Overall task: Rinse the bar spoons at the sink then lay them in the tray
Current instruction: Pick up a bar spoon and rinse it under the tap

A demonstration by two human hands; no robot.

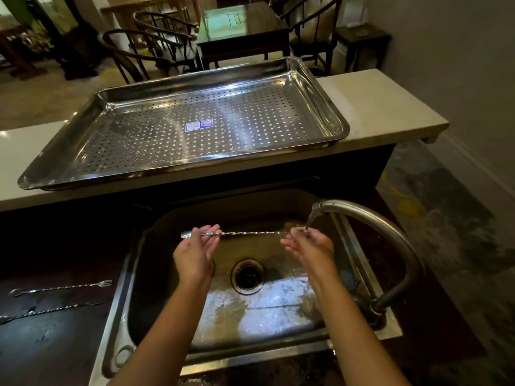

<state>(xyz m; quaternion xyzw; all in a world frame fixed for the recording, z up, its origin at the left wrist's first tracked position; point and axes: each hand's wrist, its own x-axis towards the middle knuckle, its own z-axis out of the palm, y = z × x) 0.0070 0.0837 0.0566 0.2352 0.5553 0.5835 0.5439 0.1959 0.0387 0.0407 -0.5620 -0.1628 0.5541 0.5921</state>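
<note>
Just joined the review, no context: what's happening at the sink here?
A person is rinsing a bar spoon over the sink, holding it level between both hands. The left hand holds the bowl end and the right hand holds the other end under water running from the faucet. Two more bar spoons lie on the dark counter left of the sink. The perforated tray on the ledge behind holds no spoons yet.

Two forearms — bare, no sleeves, fingers point(214, 228) unadorned.
</note>
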